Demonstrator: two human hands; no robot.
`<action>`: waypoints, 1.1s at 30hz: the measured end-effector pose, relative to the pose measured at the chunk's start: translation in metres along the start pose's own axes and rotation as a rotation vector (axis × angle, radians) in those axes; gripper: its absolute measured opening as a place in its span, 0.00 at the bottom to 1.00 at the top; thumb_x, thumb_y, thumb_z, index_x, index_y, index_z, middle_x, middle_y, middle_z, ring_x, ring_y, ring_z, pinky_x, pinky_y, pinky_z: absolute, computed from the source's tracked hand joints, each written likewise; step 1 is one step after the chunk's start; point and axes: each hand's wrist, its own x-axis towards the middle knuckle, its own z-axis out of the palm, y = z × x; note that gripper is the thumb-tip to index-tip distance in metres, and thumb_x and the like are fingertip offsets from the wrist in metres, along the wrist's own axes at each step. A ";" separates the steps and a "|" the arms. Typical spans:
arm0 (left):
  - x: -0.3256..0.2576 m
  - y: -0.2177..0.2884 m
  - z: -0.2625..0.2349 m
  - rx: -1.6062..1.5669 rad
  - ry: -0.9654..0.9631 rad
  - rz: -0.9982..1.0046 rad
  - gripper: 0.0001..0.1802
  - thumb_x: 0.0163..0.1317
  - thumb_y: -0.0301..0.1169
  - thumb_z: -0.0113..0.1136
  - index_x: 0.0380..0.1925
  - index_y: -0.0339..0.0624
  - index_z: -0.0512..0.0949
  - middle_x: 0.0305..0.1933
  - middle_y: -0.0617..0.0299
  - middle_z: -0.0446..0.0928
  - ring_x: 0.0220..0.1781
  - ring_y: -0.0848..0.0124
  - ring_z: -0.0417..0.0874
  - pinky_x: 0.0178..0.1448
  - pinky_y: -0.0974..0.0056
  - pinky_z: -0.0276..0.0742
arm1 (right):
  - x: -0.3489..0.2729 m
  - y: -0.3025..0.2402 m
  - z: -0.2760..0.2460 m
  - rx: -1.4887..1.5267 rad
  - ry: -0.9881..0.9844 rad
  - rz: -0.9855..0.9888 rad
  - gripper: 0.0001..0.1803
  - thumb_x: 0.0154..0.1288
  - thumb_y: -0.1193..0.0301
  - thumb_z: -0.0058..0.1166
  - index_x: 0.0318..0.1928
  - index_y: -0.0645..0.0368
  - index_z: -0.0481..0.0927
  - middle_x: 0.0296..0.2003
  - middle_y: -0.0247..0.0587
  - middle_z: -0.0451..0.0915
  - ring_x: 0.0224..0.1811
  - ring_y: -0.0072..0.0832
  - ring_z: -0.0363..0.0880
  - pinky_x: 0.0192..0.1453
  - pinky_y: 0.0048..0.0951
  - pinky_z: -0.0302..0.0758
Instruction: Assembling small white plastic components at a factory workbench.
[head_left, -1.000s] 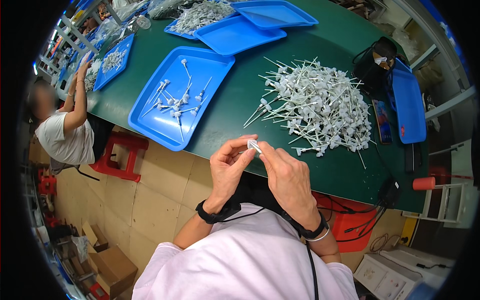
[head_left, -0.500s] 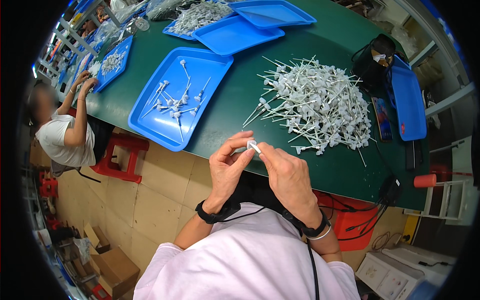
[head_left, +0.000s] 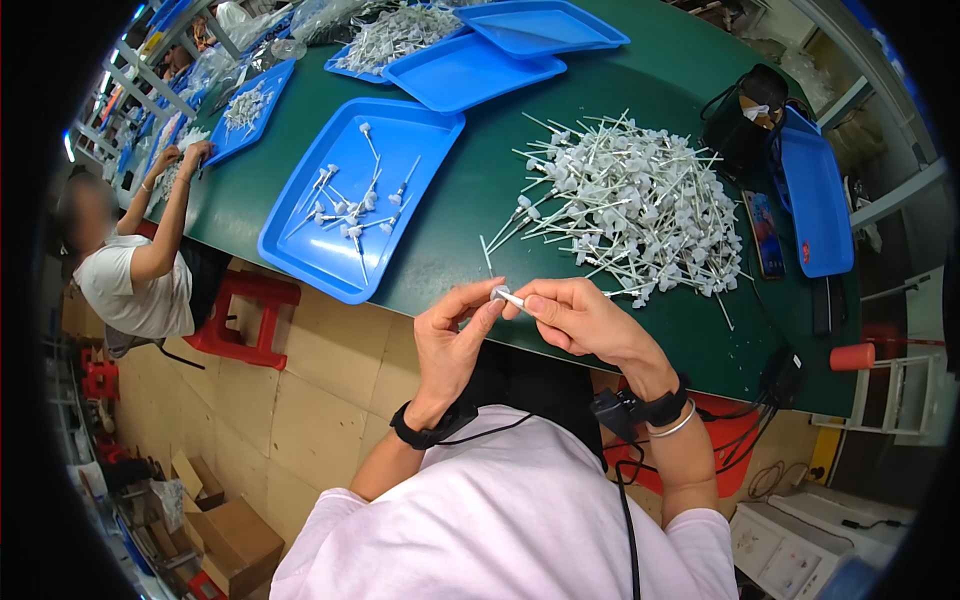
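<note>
Above the table's near edge, my left hand pinches a small white plastic-headed part between thumb and fingertips. A thin pale stem rises away from beyond those fingertips, seemingly belonging to that part. My right hand, closed, grips a white tapered piece whose narrow end meets the head at my left fingertips; whether it is a separate piece I cannot tell. Right of my hands lies a big heap of similar white-headed stems. The blue tray to the left holds several such parts with dark collars.
More blue trays overlap at the back, beside a tray of white parts. A phone, a black bag and a blue tray lie at right. A co-worker handles parts at far left, near a red stool.
My right hand has turned and its wrist has swung outward to the right. A thin stem now shows beyond my left fingertips. The co-worker's hands have moved towards their tray.
</note>
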 end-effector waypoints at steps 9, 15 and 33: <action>0.004 -0.001 0.002 -0.157 0.034 -0.113 0.14 0.64 0.24 0.63 0.49 0.32 0.79 0.41 0.57 0.84 0.42 0.73 0.85 0.41 0.73 0.78 | -0.001 0.006 0.021 -0.476 0.283 -0.215 0.13 0.76 0.64 0.44 0.46 0.60 0.76 0.17 0.40 0.73 0.18 0.32 0.74 0.23 0.35 0.67; 0.004 -0.003 0.001 -0.199 0.046 -0.140 0.15 0.63 0.24 0.64 0.49 0.32 0.79 0.42 0.57 0.84 0.43 0.72 0.86 0.41 0.73 0.79 | -0.005 0.011 0.046 -0.829 0.598 -0.474 0.06 0.70 0.72 0.50 0.43 0.60 0.72 0.27 0.52 0.79 0.29 0.52 0.79 0.29 0.47 0.72; -0.001 -0.007 0.005 -0.038 0.104 0.001 0.14 0.63 0.21 0.63 0.49 0.33 0.79 0.42 0.59 0.84 0.44 0.74 0.85 0.43 0.74 0.79 | -0.006 0.010 0.053 -0.996 0.647 -0.446 0.05 0.69 0.72 0.51 0.42 0.59 0.71 0.25 0.49 0.78 0.25 0.49 0.80 0.25 0.45 0.74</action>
